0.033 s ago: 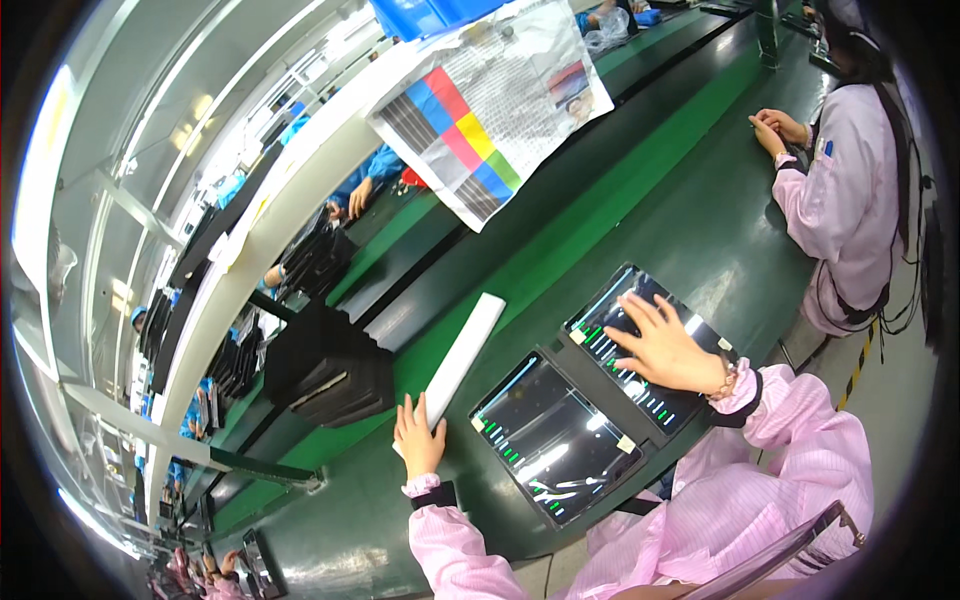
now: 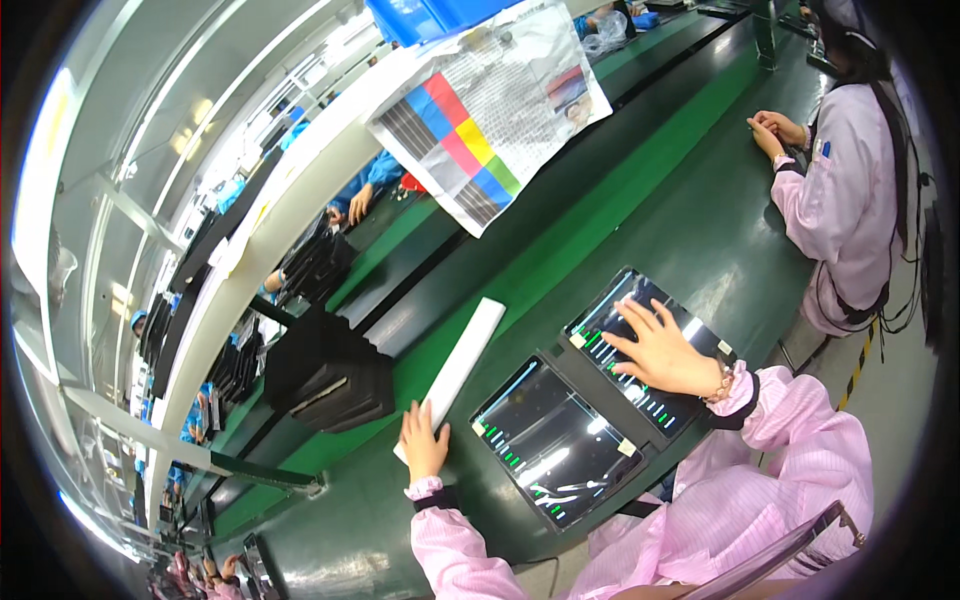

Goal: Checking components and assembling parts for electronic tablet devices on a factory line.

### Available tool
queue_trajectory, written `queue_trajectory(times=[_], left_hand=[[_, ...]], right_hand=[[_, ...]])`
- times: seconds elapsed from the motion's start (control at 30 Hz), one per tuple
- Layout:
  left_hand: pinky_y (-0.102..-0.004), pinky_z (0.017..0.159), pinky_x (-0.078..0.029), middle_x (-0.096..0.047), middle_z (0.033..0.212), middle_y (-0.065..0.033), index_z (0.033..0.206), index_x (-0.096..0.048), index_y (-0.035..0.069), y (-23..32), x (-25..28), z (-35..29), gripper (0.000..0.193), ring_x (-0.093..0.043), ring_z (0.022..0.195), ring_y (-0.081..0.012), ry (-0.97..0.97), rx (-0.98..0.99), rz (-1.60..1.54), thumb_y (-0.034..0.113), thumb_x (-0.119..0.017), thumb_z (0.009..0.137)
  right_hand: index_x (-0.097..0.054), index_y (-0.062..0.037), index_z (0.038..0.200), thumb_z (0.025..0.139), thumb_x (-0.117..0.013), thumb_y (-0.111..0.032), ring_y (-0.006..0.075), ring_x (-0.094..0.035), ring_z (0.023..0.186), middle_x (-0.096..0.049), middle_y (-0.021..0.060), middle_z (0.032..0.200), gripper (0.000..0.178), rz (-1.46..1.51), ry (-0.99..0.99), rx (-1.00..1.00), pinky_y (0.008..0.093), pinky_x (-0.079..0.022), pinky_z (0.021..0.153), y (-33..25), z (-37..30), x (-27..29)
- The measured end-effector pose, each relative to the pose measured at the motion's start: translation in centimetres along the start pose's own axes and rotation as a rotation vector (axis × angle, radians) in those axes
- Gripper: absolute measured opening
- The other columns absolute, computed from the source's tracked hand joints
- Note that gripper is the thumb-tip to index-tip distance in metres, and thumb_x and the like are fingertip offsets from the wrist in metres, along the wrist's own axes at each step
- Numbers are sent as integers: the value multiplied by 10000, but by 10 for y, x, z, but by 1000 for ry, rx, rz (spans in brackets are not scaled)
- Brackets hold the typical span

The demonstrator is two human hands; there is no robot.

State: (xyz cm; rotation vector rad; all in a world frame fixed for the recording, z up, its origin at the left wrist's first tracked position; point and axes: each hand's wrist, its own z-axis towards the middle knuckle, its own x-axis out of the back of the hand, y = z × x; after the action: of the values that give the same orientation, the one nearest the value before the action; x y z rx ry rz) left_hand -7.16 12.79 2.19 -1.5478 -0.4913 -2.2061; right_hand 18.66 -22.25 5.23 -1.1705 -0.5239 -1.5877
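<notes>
Two flat tablet-like panels lie side by side on the dark green bench. Their glossy dark screens show rows of small green and white marks. Over the right panel, my right hand is spread with its fingers apart, at or just above the glass; contact is hard to tell. The left panel lies uncovered, between my two hands. My left hand rests across the near end of a long white bar, its fingers stretched out and its thumb apart. That end of the bar is partly hidden under the hand.
A stack of black slabs stands left of the bar. A printed sheet with coloured blocks hangs from a white curved rail. Beyond runs a green strip. A co-worker in pink sits at the right, hands together.
The whole view has shifted very slightly. Both hands stay in nearly the same places, with only small finger movements; the panels and the bar lie as before.
</notes>
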Motion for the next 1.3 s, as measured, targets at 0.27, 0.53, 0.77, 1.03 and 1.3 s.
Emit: queue_trajectory(times=[0.27, 0.53, 0.77, 1.03, 1.3], left_hand=[[-433, 871, -436, -475, 1234, -138, 1345, -437, 168, 24, 33, -53, 557, -492, 1063, -332, -202, 187, -16, 280, -629, 834], [-457, 762, -500, -422, 1280, -214, 1328, -412, 80, 81, 72, -108, 663, -533, 1047, -388, -296, 163, 147, 420, -646, 809], [-422, 969, -345, -444, 1345, -132, 1271, -412, -13, 122, 71, -68, 599, -417, 1228, -335, -181, -63, -58, 334, -638, 838], [-435, 1008, -310, -431, 1367, -117, 1276, -397, -12, 127, 66, -70, 583, -374, 1282, -333, -254, -46, -120, 290, -643, 843], [-370, 1011, -369, -320, 1402, -253, 1400, -164, -64, 126, 59, -115, 703, -403, 1262, -293, -418, 225, -709, 183, -588, 897]], right_hand=[[-559, -92, 1217, 829, -592, -427, 356, -304, 1309, -374, 245, 1366, 513, -16, -32, -32, 554, -171, 1070, -6, 4, -2], [-530, -55, 1218, 820, -630, -299, 354, -234, 1345, -329, 231, 1381, 477, 50, -91, -94, 550, -128, 1090, -16, -6, 20], [-522, -33, 1210, 816, -639, -255, 349, -223, 1351, -306, 212, 1403, 467, 74, -101, -181, 541, -114, 1098, -17, -18, 29], [-536, -37, 1189, 823, -631, -237, 370, -260, 1341, -352, 206, 1382, 427, 270, -164, -100, 553, -156, 1079, -38, -35, 34], [-215, 32, 1413, 921, -540, -275, 338, -171, 1392, -194, 246, 1478, 665, 1102, -538, -279, 374, -204, 1117, -56, -25, 2]])
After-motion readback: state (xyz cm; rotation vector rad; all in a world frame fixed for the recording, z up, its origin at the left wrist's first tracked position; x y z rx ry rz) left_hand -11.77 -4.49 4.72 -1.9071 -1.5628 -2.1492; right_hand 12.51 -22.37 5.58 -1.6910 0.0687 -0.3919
